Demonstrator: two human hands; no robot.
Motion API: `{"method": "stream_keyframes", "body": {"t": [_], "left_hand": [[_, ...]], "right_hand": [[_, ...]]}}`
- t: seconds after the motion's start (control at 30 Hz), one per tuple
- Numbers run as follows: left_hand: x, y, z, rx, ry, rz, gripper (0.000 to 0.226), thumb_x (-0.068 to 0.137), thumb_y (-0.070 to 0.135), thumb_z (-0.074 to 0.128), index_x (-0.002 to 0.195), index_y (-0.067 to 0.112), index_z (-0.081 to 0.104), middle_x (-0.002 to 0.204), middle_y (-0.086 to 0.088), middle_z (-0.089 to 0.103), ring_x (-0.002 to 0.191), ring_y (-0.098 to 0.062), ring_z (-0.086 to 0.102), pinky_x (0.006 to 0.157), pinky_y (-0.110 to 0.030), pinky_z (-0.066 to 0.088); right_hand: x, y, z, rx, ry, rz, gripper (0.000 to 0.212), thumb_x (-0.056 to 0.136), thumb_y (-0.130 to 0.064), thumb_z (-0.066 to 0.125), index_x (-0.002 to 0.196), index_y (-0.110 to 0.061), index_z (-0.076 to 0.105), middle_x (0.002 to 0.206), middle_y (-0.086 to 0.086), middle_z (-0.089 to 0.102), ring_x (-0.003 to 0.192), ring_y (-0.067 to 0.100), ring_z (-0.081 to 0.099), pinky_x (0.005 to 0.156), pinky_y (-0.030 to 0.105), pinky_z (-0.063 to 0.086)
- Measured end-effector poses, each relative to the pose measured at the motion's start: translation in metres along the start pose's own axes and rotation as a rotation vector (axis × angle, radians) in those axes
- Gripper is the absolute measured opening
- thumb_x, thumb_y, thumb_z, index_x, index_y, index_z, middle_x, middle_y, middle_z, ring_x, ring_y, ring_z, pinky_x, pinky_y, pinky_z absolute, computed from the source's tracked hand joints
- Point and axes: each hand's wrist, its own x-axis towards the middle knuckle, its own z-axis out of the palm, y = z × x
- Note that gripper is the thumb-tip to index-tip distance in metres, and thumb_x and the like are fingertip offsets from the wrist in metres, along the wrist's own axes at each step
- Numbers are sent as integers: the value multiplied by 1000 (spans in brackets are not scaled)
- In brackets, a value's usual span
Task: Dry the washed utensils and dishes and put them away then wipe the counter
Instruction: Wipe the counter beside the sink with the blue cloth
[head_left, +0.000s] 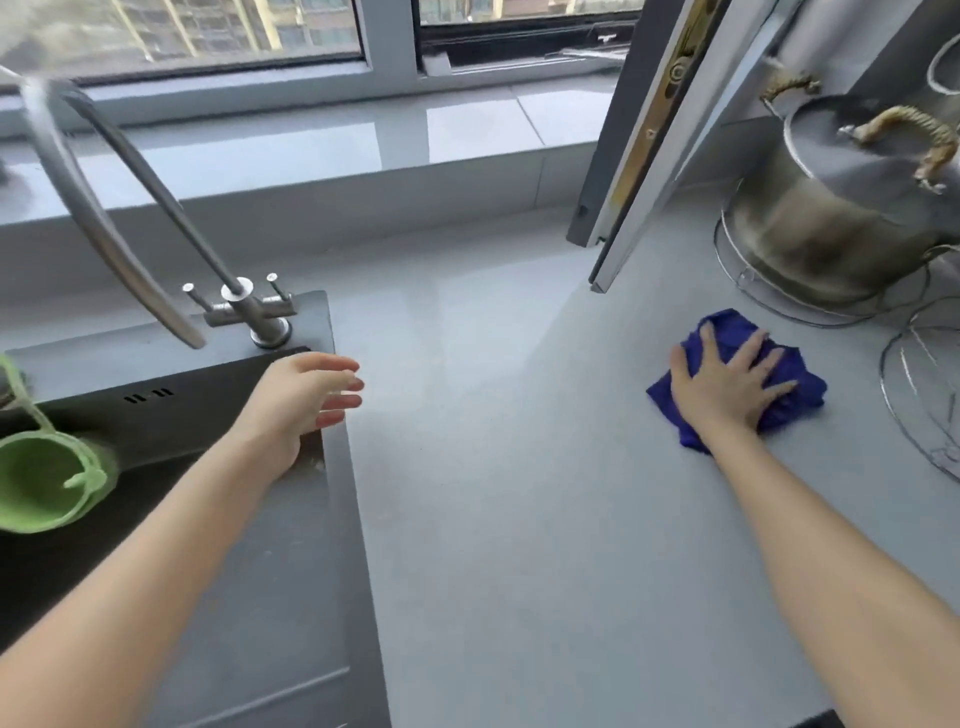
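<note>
A crumpled blue cloth (795, 379) lies on the pale grey counter (493, 467) at the right. My right hand (727, 387) presses flat on it with fingers spread. My left hand (306, 400) hovers over the right rim of the dark sink (332, 467), fingers straight and relaxed, holding nothing.
A steel pot with a lid (841, 208) stands on a wire rack at the far right, beside another wire rack (919, 395). A curved tap (130, 197) rises behind the sink. A green strainer (47, 483) sits in the sink at left. An open window frame (639, 156) juts over the counter.
</note>
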Motion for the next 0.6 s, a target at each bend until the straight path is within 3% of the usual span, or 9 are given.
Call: {"method": "stream_keyframes", "body": {"t": [0.07,0.13,0.2,0.3,0.37,0.4,0.47,0.53,0.6], "left_hand": [[9,-4,-8,-5,56,-26,16,90,3,54,103,9,62,89,-9,66,76,-19,63,70,-26,48],[20,-7,-14,-21,126,-53,16,90,1,53,100,9,62,86,-7,64,74,-18,62,70,-26,48],[28,-9,-17,-42,189,-73,18,89,-1,51,88,13,62,85,-6,63,73,-16,61,72,-25,49],[36,-15,-23,-55,237,-89,24,88,-1,50,79,18,60,83,-5,64,71,-14,62,65,-22,47],[38,-21,-32,-38,255,-93,21,88,-1,52,83,17,62,84,-4,65,72,-14,63,61,-20,47],[38,-24,-37,-31,264,-93,19,88,-1,53,86,16,63,84,-3,66,74,-14,63,61,-20,47],[39,-32,-48,-35,283,-100,18,88,1,53,95,13,65,85,-3,67,76,-14,65,60,-20,47],[37,-42,-57,-57,302,-108,19,89,2,51,98,12,65,87,-3,68,78,-15,65,62,-21,48],[36,-52,-64,-84,323,-113,19,89,2,50,99,12,64,88,-4,67,78,-15,65,63,-21,48]], "right_hand": [[-13,-59,13,-6,47,-236,61,93,-58,21,148,-31,31,157,24,9,141,49,9,107,70,11],[-64,-116,35,-1,131,-618,60,90,-57,25,140,-31,46,153,26,24,137,52,23,105,71,19],[-138,-152,53,11,119,-1021,56,88,-57,32,136,-33,50,152,24,28,137,51,25,105,70,20],[-190,-155,60,8,-3,-1493,49,92,-57,38,137,-39,47,156,15,24,143,42,21,112,64,13],[-155,-145,56,30,56,-1647,45,93,-57,41,135,-41,49,154,10,31,141,32,31,112,59,21],[-126,-142,54,26,102,-1622,45,93,-57,41,134,-40,50,152,9,35,139,30,36,110,58,26],[-58,-151,45,29,170,-1346,51,91,-60,38,137,-39,47,151,13,36,136,30,40,106,61,31],[-7,-183,31,-6,120,-960,62,88,-65,29,144,-40,33,157,14,21,142,33,26,109,63,20],[10,-236,29,-51,33,-746,64,90,-67,25,149,-40,20,160,12,3,146,36,7,111,64,6]]}}
